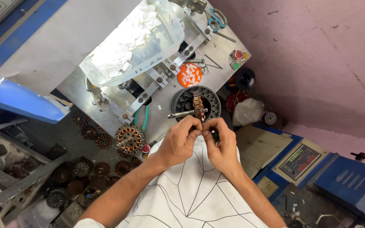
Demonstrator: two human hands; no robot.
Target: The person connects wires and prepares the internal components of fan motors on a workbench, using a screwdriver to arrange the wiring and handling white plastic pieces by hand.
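Your left hand (178,141) and right hand (221,145) meet just above your shirt, fingers (196,126) of both pinched together on the near edge of the wound coil core (198,107) held upright on a metal rod (182,114), over the round black holder (196,102) on the counter (220,50). You seem to be seating something in a slot; steady, fine pressure comes next. An orange lid (189,75) of white slips lies just beyond.

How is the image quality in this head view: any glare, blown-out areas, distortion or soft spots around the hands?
Head view: the clear tub of white slips is overexposed, detail washed out. The metal worktable shows mild glare. Wide-angle distortion bends the edges. The left hand and right hand are sharp and evenly lit on the stator; the lower-left pile of stators sits in dim shadow.
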